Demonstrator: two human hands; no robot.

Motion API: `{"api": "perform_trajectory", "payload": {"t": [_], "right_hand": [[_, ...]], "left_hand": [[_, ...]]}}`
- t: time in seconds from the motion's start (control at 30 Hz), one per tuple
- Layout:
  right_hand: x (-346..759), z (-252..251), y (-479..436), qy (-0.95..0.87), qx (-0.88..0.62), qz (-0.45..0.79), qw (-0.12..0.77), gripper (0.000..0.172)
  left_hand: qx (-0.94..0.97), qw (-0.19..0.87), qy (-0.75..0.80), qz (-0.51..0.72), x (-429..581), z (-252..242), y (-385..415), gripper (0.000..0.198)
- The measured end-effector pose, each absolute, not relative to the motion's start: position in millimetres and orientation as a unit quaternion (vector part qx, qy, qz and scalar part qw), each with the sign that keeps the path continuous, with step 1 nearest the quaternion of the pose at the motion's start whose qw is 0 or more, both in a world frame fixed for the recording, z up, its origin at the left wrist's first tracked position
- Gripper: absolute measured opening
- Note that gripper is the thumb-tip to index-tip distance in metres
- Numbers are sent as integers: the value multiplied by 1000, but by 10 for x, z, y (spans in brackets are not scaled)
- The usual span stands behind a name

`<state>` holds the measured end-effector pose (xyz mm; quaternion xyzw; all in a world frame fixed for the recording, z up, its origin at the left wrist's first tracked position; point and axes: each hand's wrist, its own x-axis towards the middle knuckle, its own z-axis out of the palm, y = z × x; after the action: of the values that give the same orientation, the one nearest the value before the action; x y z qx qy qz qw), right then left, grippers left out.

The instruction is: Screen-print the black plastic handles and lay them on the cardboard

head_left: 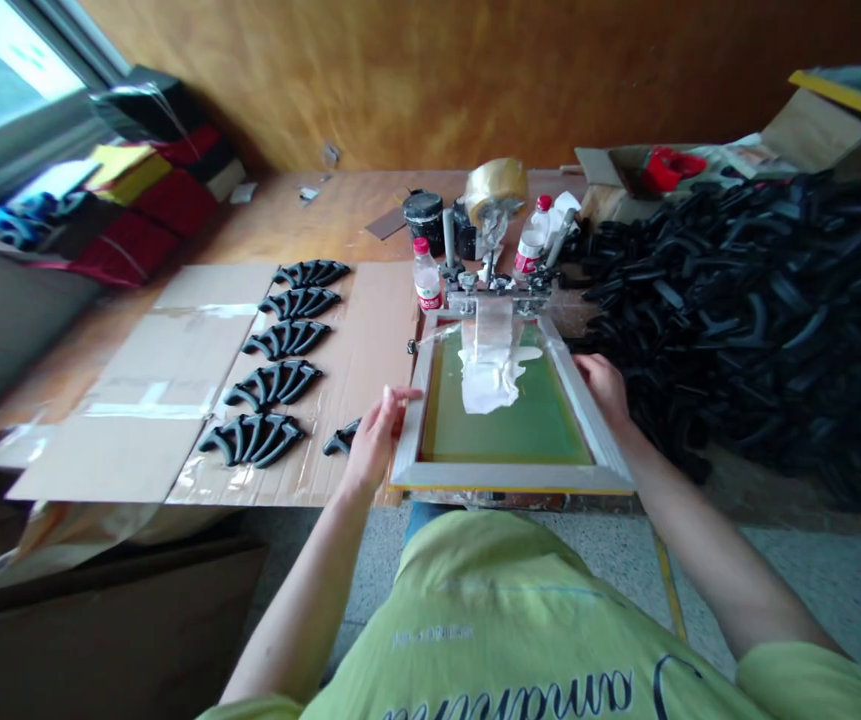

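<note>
A screen-printing frame (509, 478) with a green mesh and white ink on it (491, 380) lies in front of me, hinged at its far end to a metal clamp (486, 290). My left hand (371, 440) grips the frame's left rail, fingers curled over the edge. My right hand (604, 388) holds the right rail the same way. Just left of my left hand a black curved plastic piece (341, 437) lies on the cardboard.
Several groups of black curved pieces (272, 385) lie in a row on flattened cardboard (152, 400) at left. A large heap of the same black pieces (760, 310) fills the right. Bottles (425, 275), ink pots (424, 215) and a tape roll (496, 185) stand behind the frame.
</note>
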<state>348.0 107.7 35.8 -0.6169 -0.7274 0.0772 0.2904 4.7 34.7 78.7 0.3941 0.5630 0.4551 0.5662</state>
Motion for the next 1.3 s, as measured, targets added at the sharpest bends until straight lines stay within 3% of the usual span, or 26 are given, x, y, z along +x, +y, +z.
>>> {"api": "perform_trajectory", "payload": {"t": [0.1, 0.2, 0.4, 0.57, 0.67, 0.77, 0.93, 1.1, 1.3], "right_hand": [[3377, 600, 1292, -733, -602, 17, 315, 38], [2974, 716, 1439, -798, -541, -2, 267, 54], [2535, 486, 1248, -874, -478, 55, 71, 10], [2732, 464, 852, -933, -350, 70, 42, 22], [2793, 584, 855, -948, -300, 108, 15, 17], [2741, 602, 920, -932, -345, 105, 43, 13], [2699, 346, 684, -926, -366, 26, 88, 31], [2729, 391, 745, -912, -382, 83, 121, 19], [2727, 847, 1481, -816, -534, 73, 208, 53]], "left_hand": [[372, 571, 606, 411, 55, 308, 183, 71], [366, 567, 628, 387, 95, -4, 183, 86], [372, 554, 648, 367, 96, -125, 248, 79], [370, 546, 662, 358, 104, -86, 235, 68], [369, 552, 655, 360, 118, -73, 233, 68], [372, 553, 651, 364, 114, -82, 231, 68], [375, 558, 638, 375, 81, -167, 225, 71], [361, 571, 632, 380, 63, -186, 223, 75], [382, 576, 611, 385, 6, 282, 271, 80]]}}
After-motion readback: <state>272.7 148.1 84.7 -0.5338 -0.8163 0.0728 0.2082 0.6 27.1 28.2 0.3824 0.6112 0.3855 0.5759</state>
